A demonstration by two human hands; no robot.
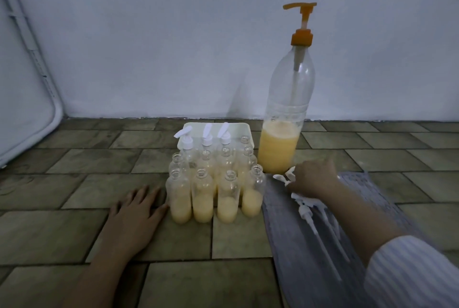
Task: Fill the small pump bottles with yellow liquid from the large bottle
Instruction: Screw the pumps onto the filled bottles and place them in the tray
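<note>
The right hand [314, 179] covers white pump heads [304, 210] on the grey cloth [298, 245], its grasp impossible to confirm, while the left hand [137, 210] lies flat and released on tiled floor [74, 158] beside the small bottles [216, 190], the large bottle [285, 108] standing behind near the wall.

Right hand [313, 178] blurred; its fingers hide whether it grips the white pump heads [304, 204] underneath. Back-row small bottles [224, 156] partly hidden by front ones. Grey cloth [303, 245] cut off at bottom edge.
</note>
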